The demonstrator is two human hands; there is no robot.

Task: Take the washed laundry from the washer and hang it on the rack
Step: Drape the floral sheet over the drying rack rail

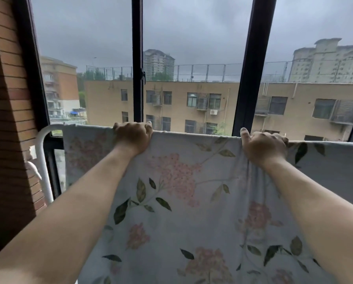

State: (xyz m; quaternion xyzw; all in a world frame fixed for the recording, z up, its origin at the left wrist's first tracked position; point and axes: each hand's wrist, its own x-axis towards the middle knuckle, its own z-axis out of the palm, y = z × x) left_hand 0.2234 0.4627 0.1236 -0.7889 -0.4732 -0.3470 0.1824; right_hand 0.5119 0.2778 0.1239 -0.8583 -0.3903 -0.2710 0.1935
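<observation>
The floral sheet (181,181) was seen draped over the top rail of the white rack (43,144), its fold lying along the rail in front of the window and its printed face hanging down toward the viewer. The fold was held at two places. The left grip (133,136) was curled over it, knuckles up, and the right grip (263,147) was curled over it well apart to the right, with the thumb raised against the cloth. Puckers were visible just below the right grip, while the stretch between the two lay fairly flat. The step in hand was judged to be the spreading of the sheet along the rail. It would be done well if the fold were drawn sideways under even tension, so that the gathers were smoothed out and the damp cloth was laid in one layer. How much hung behind the rail could not be told, so the balance of the two sides should be checked, lest the sheet be dragged off by its own weight. The dark window frame (137,58) and the brick wall (5,99) stood close beside the rack.
</observation>
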